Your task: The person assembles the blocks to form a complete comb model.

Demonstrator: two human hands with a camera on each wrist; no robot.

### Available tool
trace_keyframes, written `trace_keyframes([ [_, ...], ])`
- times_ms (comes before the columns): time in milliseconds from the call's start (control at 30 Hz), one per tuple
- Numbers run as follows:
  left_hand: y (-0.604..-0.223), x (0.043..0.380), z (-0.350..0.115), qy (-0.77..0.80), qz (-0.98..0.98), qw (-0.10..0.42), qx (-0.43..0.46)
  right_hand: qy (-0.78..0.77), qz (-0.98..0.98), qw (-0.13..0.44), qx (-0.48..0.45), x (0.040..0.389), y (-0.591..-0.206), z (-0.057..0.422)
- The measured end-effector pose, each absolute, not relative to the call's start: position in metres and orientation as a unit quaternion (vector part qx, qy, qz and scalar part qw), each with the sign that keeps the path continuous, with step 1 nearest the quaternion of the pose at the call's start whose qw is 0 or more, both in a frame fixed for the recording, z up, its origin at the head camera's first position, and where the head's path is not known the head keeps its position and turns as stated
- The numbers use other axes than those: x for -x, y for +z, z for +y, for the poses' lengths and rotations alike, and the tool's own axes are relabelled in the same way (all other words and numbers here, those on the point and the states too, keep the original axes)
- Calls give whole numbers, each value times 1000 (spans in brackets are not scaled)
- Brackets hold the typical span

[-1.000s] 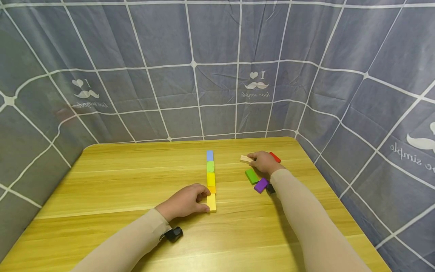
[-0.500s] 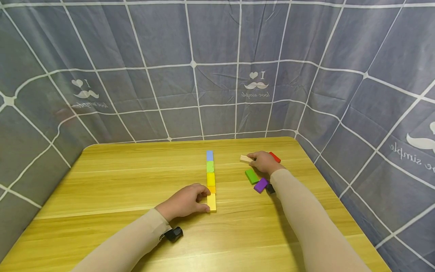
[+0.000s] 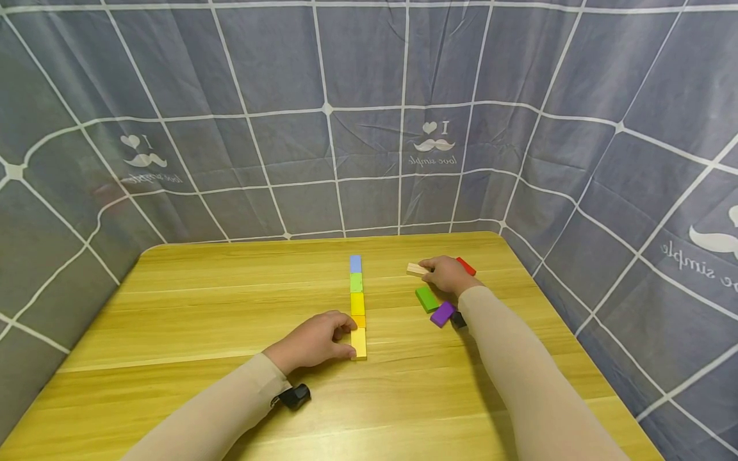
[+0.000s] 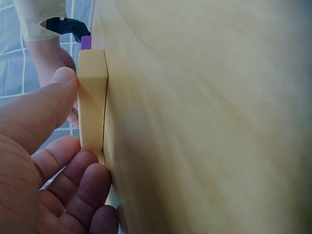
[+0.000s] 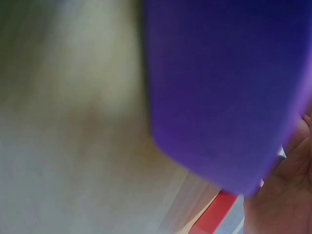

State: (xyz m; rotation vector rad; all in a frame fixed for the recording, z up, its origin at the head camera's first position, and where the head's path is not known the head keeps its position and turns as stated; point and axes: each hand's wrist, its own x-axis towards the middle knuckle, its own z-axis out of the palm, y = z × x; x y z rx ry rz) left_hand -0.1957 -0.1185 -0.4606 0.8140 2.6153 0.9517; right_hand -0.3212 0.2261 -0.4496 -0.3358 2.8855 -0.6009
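Note:
In the head view my left hand grips the pale yellow block at the near end of a straight row. The left wrist view shows the thumb at one end of that block and curled fingers at the other. Beyond it in the row lie an orange block, a yellow block, a light green block and a blue block. To the right, my right hand pinches one end of a plain wooden block; its fingertips are partly hidden.
A green block and a purple block lie below my right hand, the purple one close to the wrist camera. Behind that hand is a red block. A grey checked curtain borders the wooden table.

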Motion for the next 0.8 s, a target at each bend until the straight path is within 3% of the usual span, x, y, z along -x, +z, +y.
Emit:
trace_keyframes([
  [800,-459,201,-116,321,903,109,-265,-198,970,91,109,321,-449,225],
])
